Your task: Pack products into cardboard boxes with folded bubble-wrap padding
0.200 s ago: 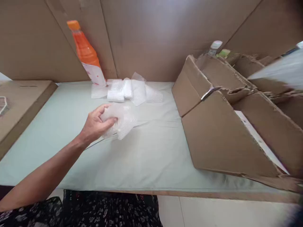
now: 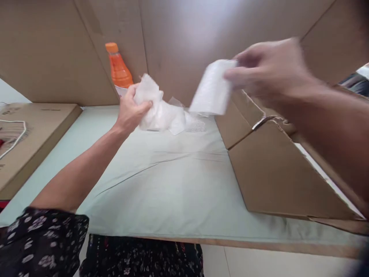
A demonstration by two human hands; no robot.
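Observation:
My left hand (image 2: 131, 109) is raised above the table and closed on a crumpled sheet of clear bubble wrap (image 2: 161, 111) that hangs to its right. My right hand (image 2: 271, 71), blurred by motion, is up at the right and pinches a white flat packet (image 2: 211, 88) by its top edge. The packet hangs close to the bubble wrap, not touching it. Behind them, more bubble wrap pieces (image 2: 193, 123) lie on the table.
An orange bottle (image 2: 118, 69) stands at the back against the cardboard wall (image 2: 187, 42). Open cardboard boxes (image 2: 276, 169) fill the right side. A flat carton (image 2: 31, 134) lies at the left. A pale green cloth covers the table (image 2: 161, 192).
My left hand has lifted the bubble wrap off the table. My right hand has come into view from the right with the white packet. The camera has tilted.

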